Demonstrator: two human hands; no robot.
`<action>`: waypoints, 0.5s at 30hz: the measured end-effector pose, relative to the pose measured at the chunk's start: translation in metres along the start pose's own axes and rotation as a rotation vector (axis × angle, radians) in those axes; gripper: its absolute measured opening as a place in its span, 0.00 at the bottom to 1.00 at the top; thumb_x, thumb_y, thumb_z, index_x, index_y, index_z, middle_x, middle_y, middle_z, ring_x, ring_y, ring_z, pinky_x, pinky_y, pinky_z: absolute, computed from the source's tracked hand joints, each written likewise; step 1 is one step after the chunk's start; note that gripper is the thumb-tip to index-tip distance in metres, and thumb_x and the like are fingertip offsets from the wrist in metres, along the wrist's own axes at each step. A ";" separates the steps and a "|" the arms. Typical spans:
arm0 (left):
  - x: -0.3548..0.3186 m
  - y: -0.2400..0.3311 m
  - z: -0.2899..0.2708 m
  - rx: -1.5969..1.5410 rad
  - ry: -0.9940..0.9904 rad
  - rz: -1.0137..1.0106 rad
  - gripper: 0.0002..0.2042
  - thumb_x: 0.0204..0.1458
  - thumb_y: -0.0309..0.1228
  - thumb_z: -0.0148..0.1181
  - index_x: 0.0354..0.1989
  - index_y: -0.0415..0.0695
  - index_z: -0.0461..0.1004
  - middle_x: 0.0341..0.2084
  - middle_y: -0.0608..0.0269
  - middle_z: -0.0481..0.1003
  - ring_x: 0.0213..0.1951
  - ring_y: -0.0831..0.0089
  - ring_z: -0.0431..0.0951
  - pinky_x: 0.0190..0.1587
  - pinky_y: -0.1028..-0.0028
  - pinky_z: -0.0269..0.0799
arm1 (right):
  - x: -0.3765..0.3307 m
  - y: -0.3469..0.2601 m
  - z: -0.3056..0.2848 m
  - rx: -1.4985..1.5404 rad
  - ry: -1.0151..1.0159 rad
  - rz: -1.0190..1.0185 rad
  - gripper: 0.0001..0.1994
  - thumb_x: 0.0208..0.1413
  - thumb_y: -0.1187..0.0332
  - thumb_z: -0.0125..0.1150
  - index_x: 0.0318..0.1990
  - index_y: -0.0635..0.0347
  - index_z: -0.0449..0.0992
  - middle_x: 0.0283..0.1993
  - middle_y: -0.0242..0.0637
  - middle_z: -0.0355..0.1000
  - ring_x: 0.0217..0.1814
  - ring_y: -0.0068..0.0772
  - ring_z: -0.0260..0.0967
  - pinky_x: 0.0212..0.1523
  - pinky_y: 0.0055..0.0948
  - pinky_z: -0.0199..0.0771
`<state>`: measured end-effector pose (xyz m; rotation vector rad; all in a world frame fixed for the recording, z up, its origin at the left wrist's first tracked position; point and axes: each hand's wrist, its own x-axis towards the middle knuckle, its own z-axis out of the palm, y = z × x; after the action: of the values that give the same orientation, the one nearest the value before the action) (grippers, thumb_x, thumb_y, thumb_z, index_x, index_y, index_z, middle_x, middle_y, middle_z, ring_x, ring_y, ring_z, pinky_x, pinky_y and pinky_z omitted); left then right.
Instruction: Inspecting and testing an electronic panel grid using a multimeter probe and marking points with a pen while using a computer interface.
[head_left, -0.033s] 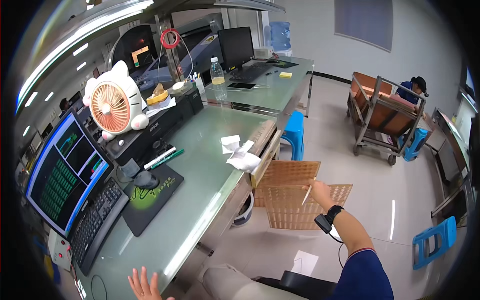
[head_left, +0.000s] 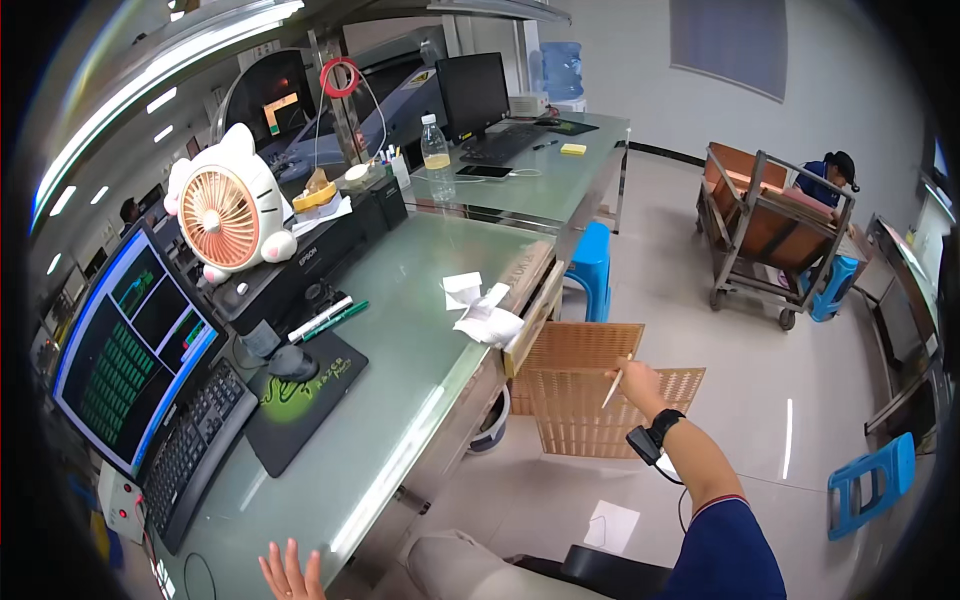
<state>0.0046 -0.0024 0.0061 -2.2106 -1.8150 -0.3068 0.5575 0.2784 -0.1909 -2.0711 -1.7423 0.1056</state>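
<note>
Leftmost, on the near end of the green-topped desk with a pale metal edge, the left hand is empty, its fingers fanned; whether it touches the surface I cannot tell. Leaning on it there might be slippery, since the top looks smooth and glossy. Well ahead of that hand, and left of the right hand, crumpled white papers lie at the desk's edge; a lifted panel brushing past could sweep them off. Below them, a pale round bin stands near the panels, where a swinging lower edge might knock it. Just beyond the right hand, a brown rectangular rear panel with rows of small openings stands behind a similar tan-brown front panel; if either slides on the shiny floor, they could scrape together or topple. The right hand is curled around a slim pale stick at the front panel's upper edge; I cannot tell whether it also grips the panel. Sharing those fingers could leave a weak hold, and the stick's tip might scratch the panel's face. Behind that hand, a small black box strapped at the wrist could snag the panel's edge if the arm drops.
</note>
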 end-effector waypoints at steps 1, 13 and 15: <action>0.002 0.003 -0.005 -0.011 -0.026 0.036 0.37 0.57 0.60 0.35 0.64 0.40 0.55 0.64 0.45 0.53 0.66 0.43 0.48 0.66 0.44 0.38 | 0.006 -0.003 0.012 -0.028 0.024 0.018 0.15 0.52 0.54 0.60 0.29 0.57 0.71 0.26 0.46 0.74 0.34 0.52 0.74 0.33 0.49 0.72; 0.018 0.017 -0.010 -0.051 -0.077 -0.040 0.35 0.57 0.57 0.38 0.61 0.37 0.58 0.60 0.42 0.59 0.64 0.41 0.53 0.65 0.42 0.40 | 0.118 -0.030 0.104 0.065 0.069 0.190 0.05 0.55 0.66 0.53 0.34 0.55 0.74 0.33 0.49 0.75 0.38 0.53 0.74 0.35 0.47 0.74; 0.021 0.016 -0.009 -0.060 -0.092 -0.044 0.35 0.57 0.57 0.39 0.61 0.37 0.58 0.60 0.42 0.59 0.64 0.41 0.53 0.64 0.42 0.41 | 0.128 -0.033 0.106 0.071 0.068 0.223 0.06 0.55 0.65 0.54 0.34 0.54 0.74 0.34 0.49 0.75 0.39 0.53 0.74 0.36 0.47 0.73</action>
<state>0.0246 0.0108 0.0198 -2.2618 -1.9285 -0.2757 0.5193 0.4331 -0.2475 -2.1838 -1.4429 0.1596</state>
